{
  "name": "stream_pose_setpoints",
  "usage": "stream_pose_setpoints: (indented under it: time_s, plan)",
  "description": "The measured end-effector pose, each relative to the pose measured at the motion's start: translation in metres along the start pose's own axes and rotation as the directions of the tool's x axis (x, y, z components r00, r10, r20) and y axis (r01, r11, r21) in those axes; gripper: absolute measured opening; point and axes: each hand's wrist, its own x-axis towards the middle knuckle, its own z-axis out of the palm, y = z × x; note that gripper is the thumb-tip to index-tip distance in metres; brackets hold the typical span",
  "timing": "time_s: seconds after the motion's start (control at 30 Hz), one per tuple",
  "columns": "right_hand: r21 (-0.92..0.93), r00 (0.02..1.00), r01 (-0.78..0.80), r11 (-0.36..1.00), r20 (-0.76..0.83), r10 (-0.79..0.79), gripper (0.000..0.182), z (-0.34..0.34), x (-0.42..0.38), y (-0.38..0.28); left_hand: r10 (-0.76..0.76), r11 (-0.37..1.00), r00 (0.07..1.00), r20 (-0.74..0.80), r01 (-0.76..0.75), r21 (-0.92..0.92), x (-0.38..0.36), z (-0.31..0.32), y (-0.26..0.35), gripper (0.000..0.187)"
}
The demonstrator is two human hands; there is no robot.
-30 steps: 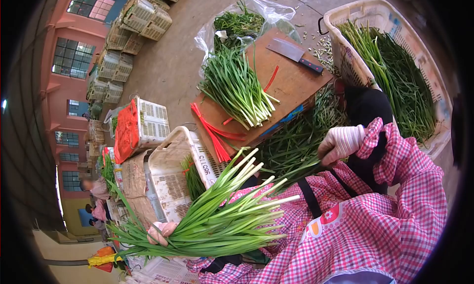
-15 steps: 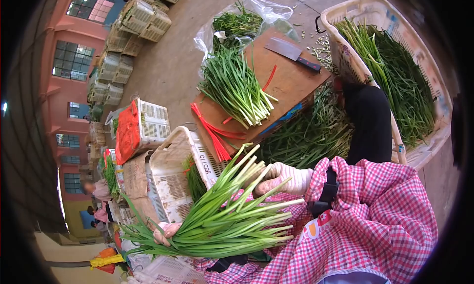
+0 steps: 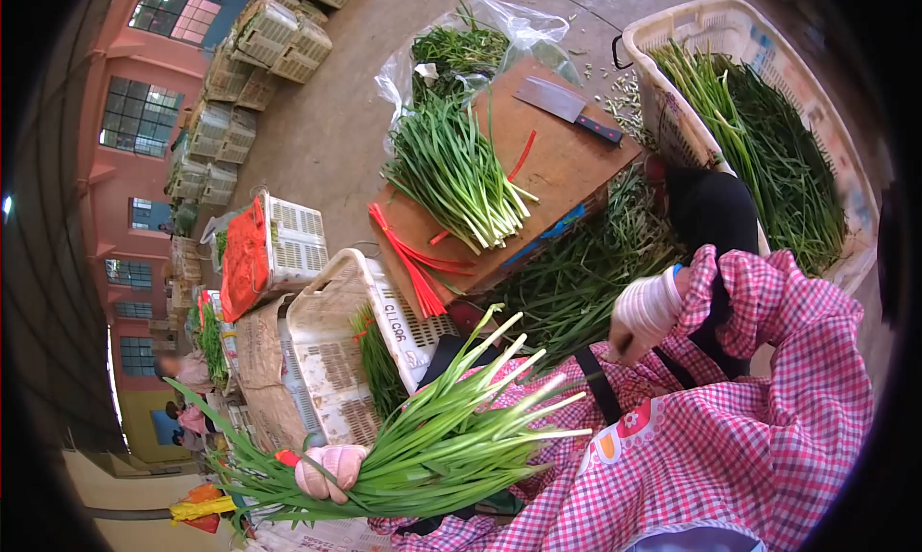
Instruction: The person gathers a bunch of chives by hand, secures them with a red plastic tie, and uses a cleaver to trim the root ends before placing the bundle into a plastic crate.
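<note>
My left hand (image 3: 329, 471) is wrapped round the leafy part of a loose bunch of green stalks (image 3: 423, 446), whose pale ends fan out to the right. A bit of red shows beside its fingers. My right hand (image 3: 629, 333), its wrist bound in pale wrap, hangs over my lap, apart from the stalks; its fingers are curled and partly hidden in shadow. Another bunch (image 3: 456, 173) lies on the brown board (image 3: 567, 158), near a cleaver (image 3: 567, 108) and red strips (image 3: 413, 259).
A large crate (image 3: 677, 120) of greens stands at the right. Loose leaves (image 3: 576, 283) lie below the board. A white crate (image 3: 331, 312) holds a bunch at the left. Behind are a crate with red cloth (image 3: 245, 264), stacked crates (image 3: 221, 130), and people (image 3: 187, 389).
My right hand has moved right and slightly up, away from the stalk ends. My left hand, still round the bunch, has shifted slightly right, and red now shows beside it.
</note>
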Motion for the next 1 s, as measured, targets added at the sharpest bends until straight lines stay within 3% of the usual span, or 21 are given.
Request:
stream_pose_setpoints:
  time_s: [0.03,0.1,0.17,0.23,0.27,0.3,0.43,0.63,0.7,0.73,0.77,0.83,0.93,0.97,1.0]
  plan:
    - [-0.377,0.979,-0.185,0.908,0.011,0.204,0.025,-0.007,-0.005,0.003,-0.003,1.000,1.000,-0.002,0.003,0.000,0.004,-0.002,0.007,0.023]
    - [-0.557,0.911,-0.366,0.746,-0.049,0.410,0.025,-0.005,-0.011,0.034,-0.126,0.992,0.964,0.234,0.125,0.019,0.012,-0.006,0.016,0.030]
    - [-0.452,0.923,-0.295,0.842,-0.361,0.130,0.045,-0.021,-0.025,0.017,-0.099,0.994,0.969,0.228,0.108,-0.027,0.019,0.007,0.003,0.033]
    - [-0.303,0.761,-0.124,0.945,-0.640,-0.106,0.052,-0.032,-0.019,-0.002,-0.078,0.997,0.982,0.171,0.082,-0.016,0.018,0.013,-0.002,0.033]
    - [-0.271,0.694,-0.064,0.960,-0.703,-0.152,0.052,-0.038,-0.013,-0.013,-0.101,0.995,0.978,0.182,0.104,-0.007,0.015,0.009,0.003,0.029]
    - [-0.268,0.644,0.029,0.963,-0.732,-0.223,0.051,-0.041,-0.004,-0.018,-0.102,0.995,0.977,0.188,0.104,-0.004,0.012,0.009,0.005,0.028]
    - [-0.231,0.738,0.195,0.953,-0.605,-0.297,0.042,-0.045,0.031,-0.029,-0.114,0.992,0.963,0.242,0.122,-0.017,0.012,0.010,0.008,0.027]
    - [-0.148,0.872,0.183,0.972,-0.433,-0.230,0.030,-0.041,0.031,-0.019,-0.105,0.991,0.927,0.360,0.129,-0.044,0.022,0.016,0.002,0.024]
    - [0.012,0.750,0.301,0.954,-0.620,-0.229,0.040,-0.033,0.030,-0.017,-0.107,0.989,0.917,0.384,0.137,-0.053,0.024,0.017,0.000,0.024]
    - [0.006,0.677,0.393,0.920,-0.679,-0.285,0.059,-0.035,0.030,-0.016,-0.109,0.988,0.913,0.394,0.143,-0.059,0.025,0.018,-0.002,0.023]
    - [-0.119,0.562,0.378,0.918,-0.759,-0.329,0.068,-0.034,0.035,-0.011,-0.108,0.987,0.910,0.401,0.145,-0.063,0.027,0.019,-0.002,0.023]
    - [-0.179,0.428,0.326,0.928,-0.848,-0.313,0.080,-0.034,0.051,-0.005,-0.109,0.986,0.904,0.414,0.152,-0.072,0.029,0.020,-0.003,0.023]
    - [0.054,0.422,0.358,0.932,-0.900,-0.110,0.090,-0.026,0.070,-0.004,-0.104,0.983,0.892,0.439,0.159,-0.090,0.030,0.019,-0.003,0.022]
    - [0.043,0.379,0.426,0.904,-0.915,-0.135,0.080,-0.022,0.077,-0.006,-0.101,0.982,0.888,0.448,0.162,-0.099,0.031,0.018,-0.003,0.022]
    - [0.158,0.493,0.575,0.803,-0.850,-0.186,0.068,-0.019,0.085,-0.003,-0.105,0.980,0.884,0.456,0.170,-0.106,0.031,0.019,-0.002,0.021]
